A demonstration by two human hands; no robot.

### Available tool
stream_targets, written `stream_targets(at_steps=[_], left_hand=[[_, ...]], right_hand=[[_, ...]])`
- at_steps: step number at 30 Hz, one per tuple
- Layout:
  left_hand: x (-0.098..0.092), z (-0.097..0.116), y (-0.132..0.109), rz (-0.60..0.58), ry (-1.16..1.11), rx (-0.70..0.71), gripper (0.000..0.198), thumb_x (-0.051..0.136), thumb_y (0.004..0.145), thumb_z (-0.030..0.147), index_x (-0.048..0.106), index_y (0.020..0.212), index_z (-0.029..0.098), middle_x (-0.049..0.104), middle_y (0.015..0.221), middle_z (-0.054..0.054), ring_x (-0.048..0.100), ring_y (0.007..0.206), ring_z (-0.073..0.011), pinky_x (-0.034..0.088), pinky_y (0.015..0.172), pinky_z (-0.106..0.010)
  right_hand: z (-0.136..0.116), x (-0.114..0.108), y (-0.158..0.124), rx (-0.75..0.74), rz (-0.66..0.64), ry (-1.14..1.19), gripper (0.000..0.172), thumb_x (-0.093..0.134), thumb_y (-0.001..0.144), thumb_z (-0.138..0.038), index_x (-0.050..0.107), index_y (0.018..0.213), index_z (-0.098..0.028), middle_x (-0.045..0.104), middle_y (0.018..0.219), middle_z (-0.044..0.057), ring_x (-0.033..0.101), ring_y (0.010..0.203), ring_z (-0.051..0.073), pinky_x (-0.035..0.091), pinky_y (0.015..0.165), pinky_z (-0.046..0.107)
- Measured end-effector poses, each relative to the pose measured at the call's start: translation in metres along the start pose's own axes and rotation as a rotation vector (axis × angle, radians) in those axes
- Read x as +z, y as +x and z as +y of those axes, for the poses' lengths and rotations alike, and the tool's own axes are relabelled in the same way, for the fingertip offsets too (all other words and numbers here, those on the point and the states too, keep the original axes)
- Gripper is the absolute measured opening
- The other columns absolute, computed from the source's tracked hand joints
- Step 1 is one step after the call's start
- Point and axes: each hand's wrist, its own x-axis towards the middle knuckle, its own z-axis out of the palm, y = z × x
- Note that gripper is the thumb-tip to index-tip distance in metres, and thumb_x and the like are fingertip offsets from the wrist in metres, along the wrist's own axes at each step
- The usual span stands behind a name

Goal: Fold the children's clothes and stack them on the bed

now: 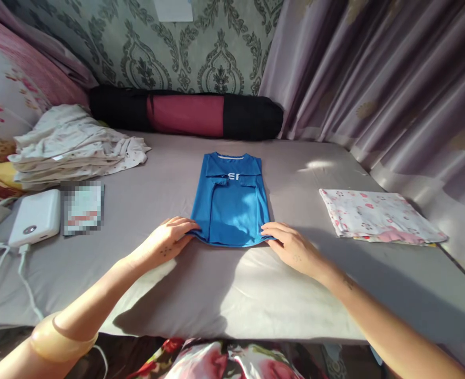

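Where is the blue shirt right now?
In the head view, the blue shirt lies near the centre on the grey sheet, nearer than the black-and-red roll, its bottom corners in the left hand and right hand.

Bare, dot-marked left hand (171,235) and bare, dot-marked right hand (290,242) well apart, fingers (184,225) in pinches, arms (101,292) outstretched.

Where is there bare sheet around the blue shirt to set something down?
At right, between the blue shirt and folded printed cloth; at left, between the shirt and blurred packet; in front, below the hem. Crowded: the left end, where crumpled cloth, packet and white power bank sit close; the left hand and right hand hold the hem corners.
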Motion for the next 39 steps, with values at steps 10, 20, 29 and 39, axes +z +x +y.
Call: stream_targets(at_steps=[10, 20, 29, 39], left_hand=[[-0.001, 0.001, 0.034, 0.120, -0.194, -0.497, 0.035, 0.048, 0.087, 0.050, 0.058, 0.075, 0.019, 0.052, 0.059, 0.004, 0.043, 0.051, -0.0095, 0.036, 0.052, -0.021], [0.015, -0.008, 0.039, 0.122, 0.002, -0.499, 0.037, 0.048, 0.089, 0.047, 0.060, 0.107, 0.017, 0.065, 0.078, -0.004, 0.059, 0.070, -0.0191, 0.046, 0.065, -0.029], [0.024, 0.022, 0.038, 0.009, 0.275, 0.116, 0.052, 0.035, 0.100, 0.044, 0.038, 0.146, 0.020, 0.041, 0.152, -0.011, 0.027, 0.145, -0.0290, 0.020, 0.117, -0.054], [0.039, 0.012, 0.038, -0.128, 0.226, 0.047, 0.058, 0.028, 0.101, 0.049, 0.028, 0.153, 0.025, 0.025, 0.159, -0.008, 0.015, 0.148, -0.0301, 0.015, 0.117, -0.059]], right_hand=[[0.016, 0.001, 0.031, 0.351, 0.108, -0.014, 0.026, 0.049, 0.094, -0.035, 0.066, 0.106, -0.020, 0.072, 0.079, 0.003, 0.067, 0.071, 0.019, 0.049, 0.067, 0.028], [0.020, 0.012, 0.038, 0.412, 0.055, -0.378, 0.024, 0.045, 0.098, -0.034, 0.061, 0.107, -0.020, 0.071, 0.093, 0.008, 0.066, 0.080, 0.023, 0.045, 0.063, 0.030], [-0.026, 0.027, 0.046, -0.025, -0.064, -0.378, 0.051, 0.031, 0.102, -0.037, 0.035, 0.149, -0.019, 0.031, 0.157, 0.008, 0.022, 0.144, 0.031, 0.024, 0.115, 0.053], [-0.027, 0.046, 0.055, -0.026, -0.233, -0.320, 0.055, 0.026, 0.102, -0.046, 0.027, 0.153, -0.026, 0.019, 0.160, 0.005, 0.011, 0.148, 0.032, 0.012, 0.115, 0.066]])
